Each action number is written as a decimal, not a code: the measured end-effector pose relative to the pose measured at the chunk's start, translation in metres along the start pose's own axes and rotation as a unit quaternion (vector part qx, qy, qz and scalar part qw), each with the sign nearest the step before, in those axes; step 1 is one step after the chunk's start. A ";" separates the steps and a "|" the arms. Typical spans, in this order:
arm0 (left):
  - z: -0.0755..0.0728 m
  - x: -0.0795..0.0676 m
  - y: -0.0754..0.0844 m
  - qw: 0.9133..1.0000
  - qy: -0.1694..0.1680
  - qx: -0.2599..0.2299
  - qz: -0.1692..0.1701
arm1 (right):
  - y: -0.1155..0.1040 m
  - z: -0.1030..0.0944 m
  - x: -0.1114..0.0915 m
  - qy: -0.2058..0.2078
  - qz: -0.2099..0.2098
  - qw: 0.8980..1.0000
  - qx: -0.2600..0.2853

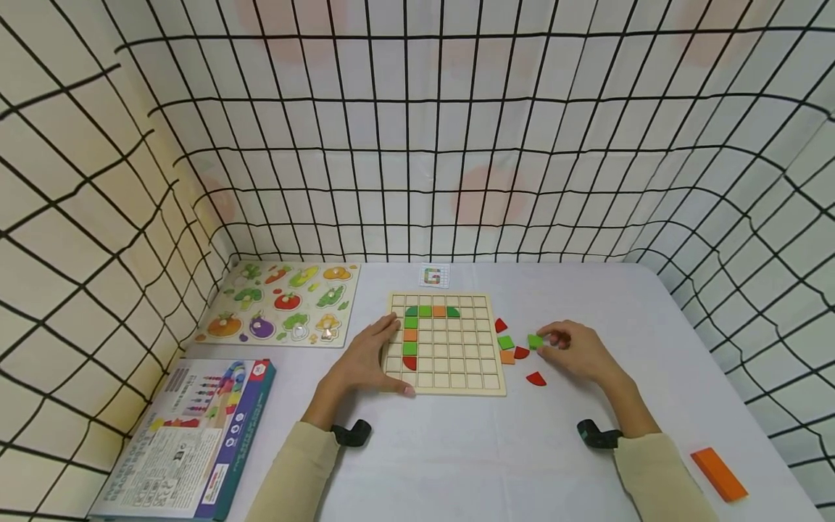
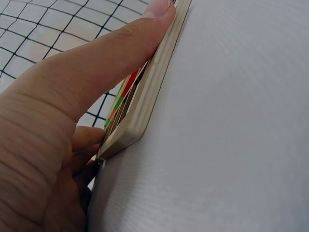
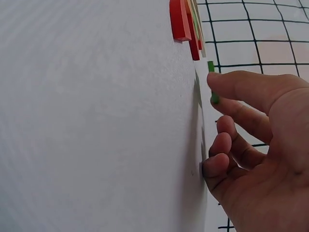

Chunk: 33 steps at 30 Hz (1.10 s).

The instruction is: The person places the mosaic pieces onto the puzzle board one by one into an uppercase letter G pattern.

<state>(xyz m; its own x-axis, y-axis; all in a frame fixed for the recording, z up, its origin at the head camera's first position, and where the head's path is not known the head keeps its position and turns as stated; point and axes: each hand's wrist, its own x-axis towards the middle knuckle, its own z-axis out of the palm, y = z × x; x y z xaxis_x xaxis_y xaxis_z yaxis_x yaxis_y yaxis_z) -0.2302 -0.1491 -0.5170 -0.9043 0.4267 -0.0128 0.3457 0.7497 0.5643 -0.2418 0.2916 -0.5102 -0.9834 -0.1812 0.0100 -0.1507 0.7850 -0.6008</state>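
A wooden grid board (image 1: 450,362) lies flat. Green, orange and red pieces sit in its upper-left cells, in a row and a column; the lowest is a red quarter-circle (image 1: 409,362). My left hand (image 1: 365,359) rests spread at the board's left side, its thumb along the front edge in the left wrist view and its other fingers at the left edge. Right of the board, my right hand (image 1: 577,351) pinches a green square tile (image 1: 535,341) between thumb and index finger; the right wrist view shows this tile (image 3: 211,67) edge-on. The other right fingers are curled.
Loose pieces lie beside the board, among them a green square (image 1: 505,342), an orange square (image 1: 507,357) and red quarter-circles (image 1: 536,378). A pattern card (image 1: 434,275) lies behind. Leftward are a vegetable puzzle (image 1: 277,304) and a box (image 1: 189,435); an orange block (image 1: 719,474) is front right.
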 end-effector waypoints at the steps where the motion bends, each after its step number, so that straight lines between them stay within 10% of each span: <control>1: 0.000 0.000 0.000 1.000 0.000 -0.001 0.001 | -0.001 0.000 -0.001 0.003 -0.001 1.000 0.002; 33: 0.001 0.000 -0.001 1.000 0.003 0.009 0.002 | -0.082 0.037 0.007 0.010 -0.059 0.994 0.095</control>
<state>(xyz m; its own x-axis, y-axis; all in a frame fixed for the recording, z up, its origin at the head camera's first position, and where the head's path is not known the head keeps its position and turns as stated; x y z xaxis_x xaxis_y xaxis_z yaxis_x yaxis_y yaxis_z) -0.2297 -0.1491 -0.5185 -0.9047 0.4259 -0.0052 0.3531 0.7567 0.5502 -0.2323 0.2047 -0.4903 -0.9623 -0.2514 0.1038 -0.2446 0.6333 -0.7342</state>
